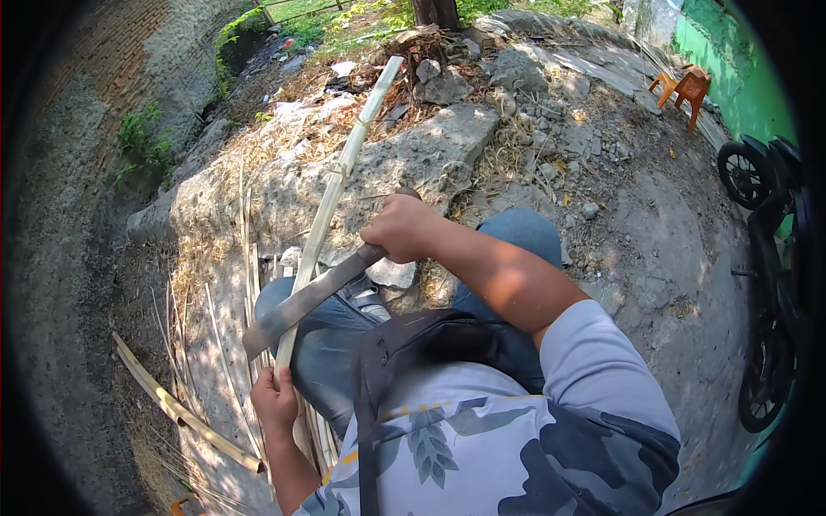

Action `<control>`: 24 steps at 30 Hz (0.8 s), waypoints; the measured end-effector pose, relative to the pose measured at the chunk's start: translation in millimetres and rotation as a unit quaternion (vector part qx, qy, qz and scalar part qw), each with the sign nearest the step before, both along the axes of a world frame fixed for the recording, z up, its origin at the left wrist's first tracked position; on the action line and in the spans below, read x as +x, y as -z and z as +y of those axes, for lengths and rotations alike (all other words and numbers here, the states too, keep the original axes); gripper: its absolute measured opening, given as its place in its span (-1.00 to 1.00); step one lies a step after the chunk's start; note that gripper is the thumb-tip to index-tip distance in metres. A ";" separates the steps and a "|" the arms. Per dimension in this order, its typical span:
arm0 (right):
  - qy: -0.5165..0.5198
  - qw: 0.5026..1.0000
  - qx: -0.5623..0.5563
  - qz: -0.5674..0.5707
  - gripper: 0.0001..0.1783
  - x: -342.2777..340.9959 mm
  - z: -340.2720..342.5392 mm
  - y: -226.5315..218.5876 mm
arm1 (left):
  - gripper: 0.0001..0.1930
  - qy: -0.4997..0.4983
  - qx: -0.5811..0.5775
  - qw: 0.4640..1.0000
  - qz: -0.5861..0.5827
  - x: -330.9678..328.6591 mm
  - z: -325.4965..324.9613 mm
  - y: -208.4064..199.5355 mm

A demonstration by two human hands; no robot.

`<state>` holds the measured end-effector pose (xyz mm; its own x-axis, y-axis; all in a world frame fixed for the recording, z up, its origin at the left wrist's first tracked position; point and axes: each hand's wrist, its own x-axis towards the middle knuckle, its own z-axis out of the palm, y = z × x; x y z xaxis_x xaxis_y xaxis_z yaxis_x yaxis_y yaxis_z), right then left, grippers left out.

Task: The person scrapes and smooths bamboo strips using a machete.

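Head view, right hand: the right hand is gripping the handle of a long knife, its fingers clamping together around it, the butt of the handle showing past the fist.
Blade: it is slanting down to the person's left from the fist and crossing over the lower part of a pale bamboo strip; whether the edge is cutting in, one cannot tell.
Left hand: the left hand is pinching the near end of the bamboo strip, its thumb pressing along it and its fingers closing on it, just below the blade.
Bamboo strip: it is running from the left hand up past the left knee, leaning away, its far end pointing toward a tree trunk.
Lap: the person is sitting with bent knees in blue jeans, a black bag lying across the front of the patterned shirt.
Ground at left: thicker bamboo pieces are lying near the left forearm, and thin strips are spreading beside them.
Ahead: a broken concrete slab is resting among rubble and dry litter.
Right edge: an orange chair is standing near a green wall, and a dark motorbike is standing nearer.
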<state>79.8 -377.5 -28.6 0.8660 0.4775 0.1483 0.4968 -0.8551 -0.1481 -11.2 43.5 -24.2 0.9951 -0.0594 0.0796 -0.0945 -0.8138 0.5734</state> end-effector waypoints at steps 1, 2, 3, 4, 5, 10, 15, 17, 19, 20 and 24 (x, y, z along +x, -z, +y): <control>0.060 0.998 0.026 0.001 -0.81 6.3 -19.3 -1.7 | -0.62 0.000 -0.020 1.000 -0.005 -7.4 12.9 -3.6; 0.125 0.991 0.048 0.005 -0.81 8.4 -39.3 -5.3 | -0.62 0.005 -0.043 0.999 -0.006 -14.9 27.3 -4.7; 0.243 0.959 0.124 0.071 -0.80 12.4 -57.4 -12.7 | -0.63 -0.001 -0.036 0.999 0.012 -17.3 48.9 -0.3; 0.347 0.907 0.199 0.130 -0.78 17.6 -67.4 -18.4 | -0.63 -0.005 -0.033 0.999 0.007 -21.0 47.1 -5.5; 0.342 0.909 0.203 0.128 -0.78 16.9 -70.4 -13.4 | -0.63 -0.005 -0.027 1.000 0.005 -25.9 43.0 -11.6; 0.313 0.940 0.058 0.120 -0.74 7.6 -53.0 -28.6 | -0.66 -0.041 -0.030 0.997 0.063 -26.6 48.5 -5.3; 0.258 0.964 0.038 0.058 -0.76 0.7 -45.9 -18.8 | -0.70 -0.037 0.019 0.998 0.041 -22.8 39.2 -17.6; 0.262 0.961 0.030 0.079 -0.78 -2.2 -41.6 -20.3 | -0.71 -0.026 0.023 0.999 -0.028 -19.4 36.3 -10.0; 0.246 0.966 0.029 0.072 -0.78 -2.7 -39.7 -16.5 | -0.65 -0.025 0.008 0.998 -0.049 -20.8 22.2 -15.4; 0.233 0.969 0.029 0.070 -0.79 -2.0 -38.6 -15.1 | -0.65 -0.028 0.007 0.998 -0.053 -19.5 19.0 -17.3; 0.195 0.979 0.055 0.033 -0.78 -1.8 -33.1 -11.5 | -0.63 -0.025 0.076 0.996 -0.047 -19.1 17.4 -18.7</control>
<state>78.0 -410.6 -17.1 0.9888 0.0920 0.1171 0.1209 -0.9550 -0.2708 -30.3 60.8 -5.5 0.9856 -0.0278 0.1666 -0.0986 -0.8956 0.4338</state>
